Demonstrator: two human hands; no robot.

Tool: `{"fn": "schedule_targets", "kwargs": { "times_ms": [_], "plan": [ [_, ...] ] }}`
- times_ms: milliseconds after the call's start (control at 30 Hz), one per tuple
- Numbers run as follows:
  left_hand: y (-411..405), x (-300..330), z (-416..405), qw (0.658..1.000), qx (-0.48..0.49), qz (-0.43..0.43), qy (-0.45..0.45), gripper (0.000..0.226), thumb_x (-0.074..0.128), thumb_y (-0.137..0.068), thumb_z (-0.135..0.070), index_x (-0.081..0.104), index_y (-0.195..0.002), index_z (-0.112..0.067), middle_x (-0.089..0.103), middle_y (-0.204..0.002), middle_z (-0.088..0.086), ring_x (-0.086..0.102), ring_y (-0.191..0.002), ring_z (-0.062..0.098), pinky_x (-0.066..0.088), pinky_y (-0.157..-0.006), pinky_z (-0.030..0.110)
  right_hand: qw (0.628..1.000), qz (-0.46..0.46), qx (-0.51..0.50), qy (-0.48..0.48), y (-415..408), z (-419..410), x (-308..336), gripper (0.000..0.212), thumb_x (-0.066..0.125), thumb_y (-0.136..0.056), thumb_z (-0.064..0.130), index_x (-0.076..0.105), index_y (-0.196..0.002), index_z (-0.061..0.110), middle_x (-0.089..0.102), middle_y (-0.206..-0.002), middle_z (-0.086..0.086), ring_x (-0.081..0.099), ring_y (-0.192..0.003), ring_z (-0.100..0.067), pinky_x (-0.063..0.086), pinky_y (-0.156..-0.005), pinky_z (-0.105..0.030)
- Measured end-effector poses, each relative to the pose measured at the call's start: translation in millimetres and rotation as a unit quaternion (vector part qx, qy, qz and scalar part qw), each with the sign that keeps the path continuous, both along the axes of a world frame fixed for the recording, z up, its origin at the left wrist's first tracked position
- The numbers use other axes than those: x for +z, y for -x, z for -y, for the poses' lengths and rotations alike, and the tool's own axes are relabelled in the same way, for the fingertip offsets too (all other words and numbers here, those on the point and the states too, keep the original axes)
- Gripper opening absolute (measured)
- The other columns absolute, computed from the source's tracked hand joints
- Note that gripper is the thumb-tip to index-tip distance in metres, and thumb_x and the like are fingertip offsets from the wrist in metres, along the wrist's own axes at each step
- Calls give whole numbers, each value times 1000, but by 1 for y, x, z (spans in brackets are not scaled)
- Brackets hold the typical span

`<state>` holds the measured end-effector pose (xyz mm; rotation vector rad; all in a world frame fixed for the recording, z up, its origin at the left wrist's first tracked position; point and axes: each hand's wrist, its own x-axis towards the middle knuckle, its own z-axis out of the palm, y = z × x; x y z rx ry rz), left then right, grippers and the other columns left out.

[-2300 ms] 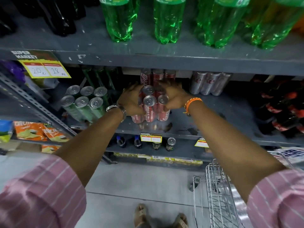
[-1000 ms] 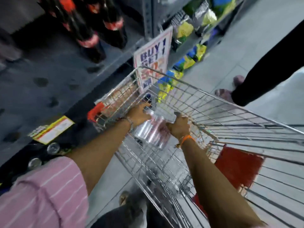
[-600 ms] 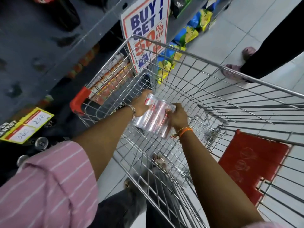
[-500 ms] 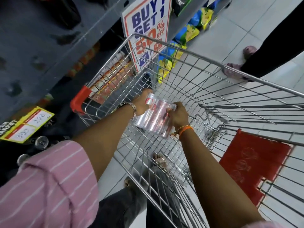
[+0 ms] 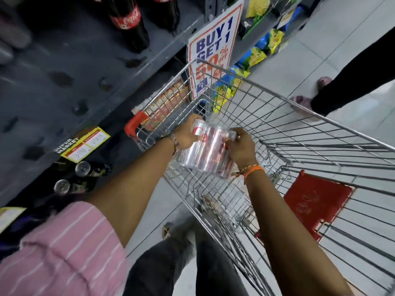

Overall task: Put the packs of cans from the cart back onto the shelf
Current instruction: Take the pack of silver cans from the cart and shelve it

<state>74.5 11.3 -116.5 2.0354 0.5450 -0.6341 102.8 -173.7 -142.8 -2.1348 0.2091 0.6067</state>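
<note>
Both hands are clamped on the pack of cans (image 5: 206, 150), left hand (image 5: 186, 135) on its left end, right hand (image 5: 240, 147) on its right, held above the cart (image 5: 299, 133). Cans' long axis runs near-to-far; the shelf (image 5: 70, 67) lies off left, so it's a swing left from here.

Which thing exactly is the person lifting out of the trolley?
Start at the wire cart beside the grey shelf. Over its basket, the left hand and right hand grip a shrink-wrapped pack of cans. It is silver with red lettering, unlike the dark cola bottles on the shelf.
</note>
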Motion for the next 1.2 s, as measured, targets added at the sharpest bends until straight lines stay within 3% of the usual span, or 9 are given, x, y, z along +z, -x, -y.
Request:
{"fn": "schedule_targets", "kwargs": {
  "times_ms": [133, 233, 300, 467, 600, 767, 900, 1033, 1200],
  "plan": [
    [20, 60, -4, 997, 52, 54, 9, 63, 66, -89, -3, 36, -141, -24, 49, -120, 7, 42, -61, 11, 40, -46, 20, 998, 54, 15, -33, 5, -5, 66, 29, 70, -87, 6, 67, -115, 13, 74, -103, -6, 69, -84, -18, 59, -89, -40],
    [41, 105, -11, 988, 82, 125, 37, 65, 69, -86, -4, 38, -140, -21, 44, -139, -1, 54, -78, 12, 47, -60, 17, 993, 99, 44, -41, 11, -12, 118, 31, 72, -85, 9, 68, -116, 10, 76, -105, -11, 72, -97, -30, 58, -92, -48],
    [58, 132, -18, 978, 111, 168, 50, 59, 70, -86, -5, 43, -135, -24, 54, -133, 1, 59, -93, 13, 51, -74, 20, 989, 121, 58, -54, 17, -19, 149, 33, 72, -82, 9, 68, -115, 10, 77, -103, -16, 72, -98, -35, 57, -91, -51],
    [93, 187, -46, 958, 182, 222, 9, 55, 71, -82, -9, 50, -127, -32, 66, -111, 3, 66, -102, 28, 54, -93, 45, 969, 193, 131, -79, 29, -53, 213, 37, 73, -84, 12, 66, -120, 10, 76, -106, -17, 72, -100, -35, 57, -93, -47],
    [127, 225, -76, 928, 247, 279, -21, 59, 76, -80, -11, 52, -130, -30, 64, -119, 9, 64, -107, 28, 53, -96, 46, 944, 248, 184, -116, 41, -96, 252, 33, 72, -86, 9, 66, -119, 9, 75, -106, -16, 71, -98, -33, 56, -91, -43],
    [169, 255, -118, 876, 334, 341, -71, 56, 78, -75, -9, 57, -122, -31, 62, -105, 5, 57, -87, 15, 55, -84, 39, 890, 337, 266, -157, 58, -158, 278, 31, 72, -84, 5, 70, -115, 6, 75, -108, -13, 70, -101, -29, 51, -90, -28],
    [193, 256, -155, 839, 385, 375, -89, 57, 80, -73, -6, 59, -120, -28, 65, -119, 11, 64, -102, 27, 55, -93, 49, 858, 346, 336, -176, 64, -209, 282, 34, 72, -85, 8, 68, -119, 7, 73, -110, -17, 68, -97, -32, 52, -92, -38],
    [207, 240, -187, 817, 400, 395, -133, 56, 83, -72, -14, 59, -119, -33, 64, -124, -3, 63, -102, 17, 56, -93, 45, 830, 356, 383, -195, 59, -253, 266, 39, 73, -85, 12, 67, -123, 13, 69, -108, -11, 59, -77, -14, 49, -79, -30],
    [213, 212, -213, 803, 384, 422, -173, 55, 82, -72, -10, 57, -119, -23, 60, -121, -19, 63, -106, 16, 57, -91, 48, 811, 369, 404, -207, 50, -291, 233, 42, 75, -85, 14, 65, -126, 15, 61, -116, -13, 54, -81, -15, 51, -87, -29]
  ]
}}
